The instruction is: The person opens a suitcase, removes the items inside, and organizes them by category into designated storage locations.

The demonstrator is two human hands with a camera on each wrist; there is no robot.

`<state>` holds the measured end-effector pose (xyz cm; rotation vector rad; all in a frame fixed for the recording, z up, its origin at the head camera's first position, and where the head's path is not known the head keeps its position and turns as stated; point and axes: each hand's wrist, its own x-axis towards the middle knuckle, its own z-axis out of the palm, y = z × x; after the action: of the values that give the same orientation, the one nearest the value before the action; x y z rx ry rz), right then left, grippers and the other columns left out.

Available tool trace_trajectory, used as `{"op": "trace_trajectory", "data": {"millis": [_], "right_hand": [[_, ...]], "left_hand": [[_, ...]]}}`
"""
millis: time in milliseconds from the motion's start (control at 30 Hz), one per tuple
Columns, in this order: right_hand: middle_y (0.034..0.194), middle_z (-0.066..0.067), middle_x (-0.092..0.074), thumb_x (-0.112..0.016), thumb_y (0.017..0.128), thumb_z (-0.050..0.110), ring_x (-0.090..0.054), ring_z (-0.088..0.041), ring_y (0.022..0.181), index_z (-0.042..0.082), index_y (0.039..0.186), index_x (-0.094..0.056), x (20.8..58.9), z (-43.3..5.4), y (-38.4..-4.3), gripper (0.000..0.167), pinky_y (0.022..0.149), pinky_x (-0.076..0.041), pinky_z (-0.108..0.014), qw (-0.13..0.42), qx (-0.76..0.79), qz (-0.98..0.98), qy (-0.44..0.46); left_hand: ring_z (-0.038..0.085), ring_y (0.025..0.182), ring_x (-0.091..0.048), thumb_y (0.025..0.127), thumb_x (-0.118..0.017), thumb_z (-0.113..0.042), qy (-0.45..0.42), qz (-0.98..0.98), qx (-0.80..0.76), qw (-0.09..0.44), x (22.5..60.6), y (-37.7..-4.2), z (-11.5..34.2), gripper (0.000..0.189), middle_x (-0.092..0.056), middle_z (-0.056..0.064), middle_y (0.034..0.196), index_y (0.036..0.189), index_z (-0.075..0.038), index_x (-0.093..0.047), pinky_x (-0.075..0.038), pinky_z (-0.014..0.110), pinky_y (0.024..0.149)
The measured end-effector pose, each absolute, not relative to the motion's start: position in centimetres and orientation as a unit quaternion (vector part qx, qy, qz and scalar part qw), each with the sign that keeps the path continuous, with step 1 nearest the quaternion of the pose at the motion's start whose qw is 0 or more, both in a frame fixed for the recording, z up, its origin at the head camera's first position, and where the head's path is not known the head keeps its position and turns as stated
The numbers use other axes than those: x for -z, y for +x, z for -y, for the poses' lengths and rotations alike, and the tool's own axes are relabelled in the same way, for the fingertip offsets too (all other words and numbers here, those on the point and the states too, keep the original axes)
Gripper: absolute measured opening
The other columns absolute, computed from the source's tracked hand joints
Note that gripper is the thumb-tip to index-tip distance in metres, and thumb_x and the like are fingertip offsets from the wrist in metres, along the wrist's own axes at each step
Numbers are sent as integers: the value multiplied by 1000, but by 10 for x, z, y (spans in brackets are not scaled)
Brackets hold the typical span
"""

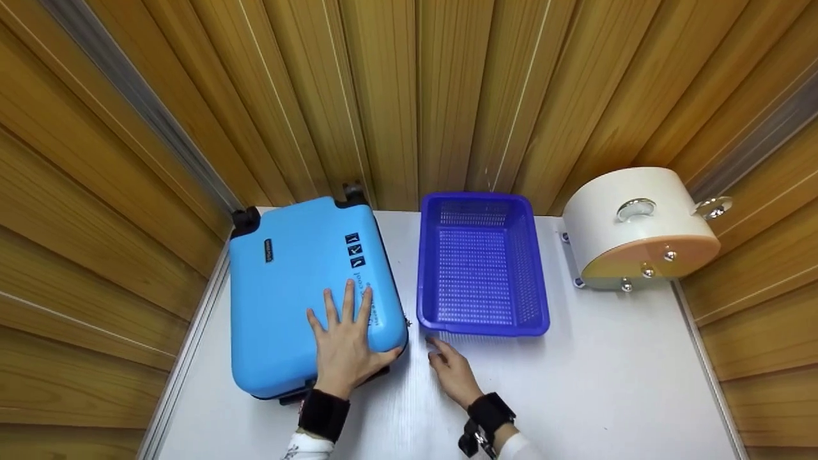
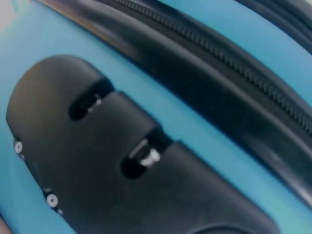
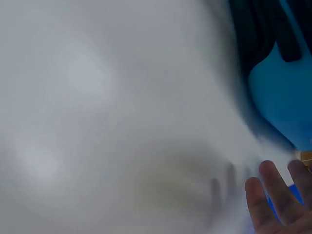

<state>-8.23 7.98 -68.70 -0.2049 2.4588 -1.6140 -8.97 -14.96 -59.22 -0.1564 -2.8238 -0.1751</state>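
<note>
Fingers splayed wide, a left hand rests on the smooth, round-cornered blue suitcase lying at eight o'clock in the head view; the right hand, fingers loosely extended, is near the rectangular, perforated basket's seven o'clock corner.

The suitcase is sky-blue, the basket violet-blue, the wall wood-grained brown.

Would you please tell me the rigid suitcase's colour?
The rigid suitcase is light blue, clearest in the head view.
</note>
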Motion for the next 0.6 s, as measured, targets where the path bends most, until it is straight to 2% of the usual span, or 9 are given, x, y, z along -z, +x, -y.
{"op": "trace_trajectory", "data": {"millis": [67, 200, 300, 367, 467, 533, 600], "right_hand": [[148, -32, -51, -53, 106, 10, -63, -45, 121, -10, 148, -49, 689, -69, -90, 46, 105, -48, -56, 104, 565, -817, -47], [155, -32, -43, -50, 108, 13, -54, -48, 133, -7, 153, -43, 689, -49, -104, 50, 113, -40, -59, 113, 585, -802, -35], [155, -29, -45, -47, 109, 12, -44, -48, 141, -6, 153, -43, 690, -39, -108, 48, 116, -35, -60, 101, 593, -798, -41], [151, -29, -50, -47, 108, 9, -43, -48, 142, -8, 151, -46, 691, -35, -109, 45, 116, -35, -60, 83, 594, -799, -43], [138, -29, -61, -52, 107, 7, -57, -46, 128, -9, 142, -57, 693, -30, -107, 39, 108, -47, -55, 43, 586, -809, -32], [126, -26, -68, -57, 104, 6, -68, -40, 111, -8, 132, -65, 693, -28, -105, 32, 96, -55, -47, 9, 581, -814, -20], [113, -22, -74, -62, 102, 6, -73, -30, 92, -6, 122, -71, 693, -26, -104, 25, 80, -59, -37, -19, 575, -818, -7]], "left_hand": [[58, 149, -24, 59, -72, -91, -55, 985, 64, 151, 593, -90, 149, 130, -28, 16, 169, 162, -20, -38, -20, 85, 107], [57, 150, -24, 58, -73, -91, -51, 985, 64, 149, 594, -91, 148, 131, -27, 14, 170, 163, -21, -37, -19, 83, 109], [57, 150, -24, 57, -75, -89, -53, 985, 71, 150, 595, -90, 148, 131, -28, 15, 169, 162, -20, -38, -18, 83, 109], [57, 149, -24, 57, -76, -88, -55, 984, 77, 149, 595, -89, 147, 130, -28, 15, 169, 162, -20, -39, -17, 83, 109], [57, 150, -23, 58, -77, -87, -53, 984, 82, 149, 596, -89, 147, 129, -27, 15, 170, 162, -20, -39, -17, 83, 110], [56, 151, -22, 58, -76, -87, -49, 984, 79, 150, 596, -89, 147, 129, -26, 14, 170, 162, -21, -38, -16, 82, 110], [56, 151, -22, 58, -76, -87, -47, 984, 78, 152, 596, -89, 148, 129, -26, 14, 170, 162, -21, -38, -17, 82, 110]]}}
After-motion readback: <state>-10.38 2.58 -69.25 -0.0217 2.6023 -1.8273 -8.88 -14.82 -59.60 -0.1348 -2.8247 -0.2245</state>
